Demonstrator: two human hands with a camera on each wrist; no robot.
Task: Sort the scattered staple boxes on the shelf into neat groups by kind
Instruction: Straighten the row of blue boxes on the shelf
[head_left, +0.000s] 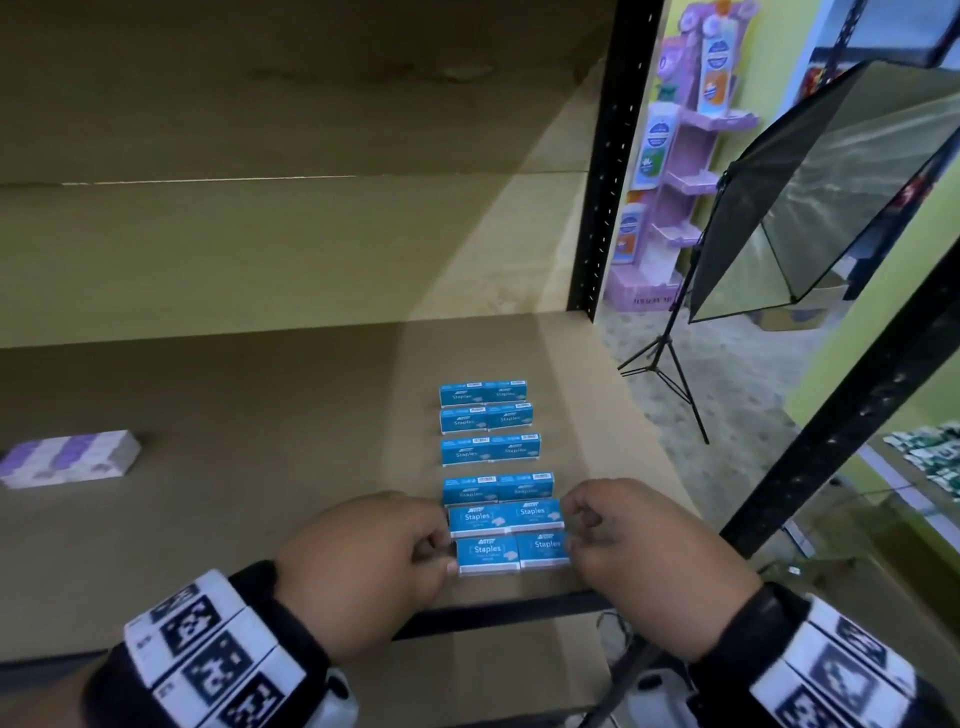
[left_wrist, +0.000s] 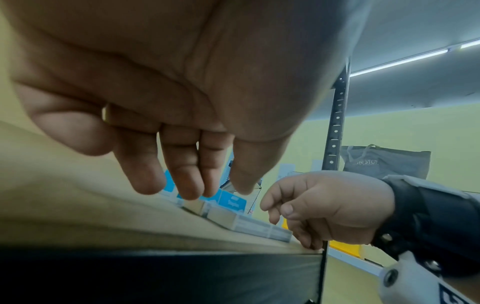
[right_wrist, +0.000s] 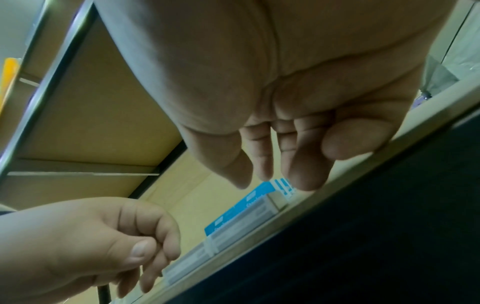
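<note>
Head view: blue staple boxes (head_left: 491, 467) sit in paired rows on the cardboard shelf (head_left: 260, 441), at 6 o'clock near the front edge. Left hand (head_left: 374, 561) and right hand (head_left: 634, 540) flank the nearest pairs, fingers curled, holding nothing I can see. Purple box (head_left: 70, 458) lies at 9 o'clock, well apart; softbox stand (head_left: 670, 364) at 3.

Left wrist: fingertips (left_wrist: 189, 189) hang over the boxes; contact unclear.

Right wrist: same. Boxes look small, stiff, dense; best pinched by the side walls.

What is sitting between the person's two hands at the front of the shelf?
In the head view, the two nearest rows of blue staple boxes lie between the left hand and the right hand, two boxes per row, close to the shelf edge.
</note>
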